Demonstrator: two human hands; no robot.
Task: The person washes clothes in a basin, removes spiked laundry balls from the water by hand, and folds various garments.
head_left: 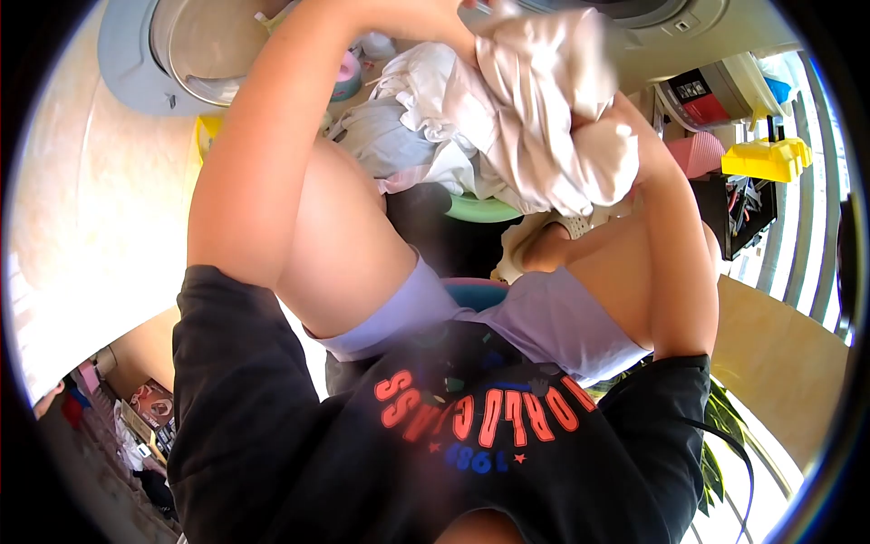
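A bunched white garment (548, 100) hangs between my two hands at the top of the view, partly blurred by motion. My left hand (446, 25) is at the top edge against the cloth; its fingers are mostly cut off or behind the fabric. On the garment's other side, my right hand (627, 136) grips it, with its fingertips buried in the folds. Below and to the left lies a heap of white and pale laundry (399, 113). It rests in a green basin (485, 209), of which only the front rim shows.
A washing machine door (136, 59) stands open at the upper left. Near it is a pink and teal tub (346, 80). To the right are a yellow container (768, 160), a pink container (696, 154) and a black crate (739, 218). My bare legs flank the basin.
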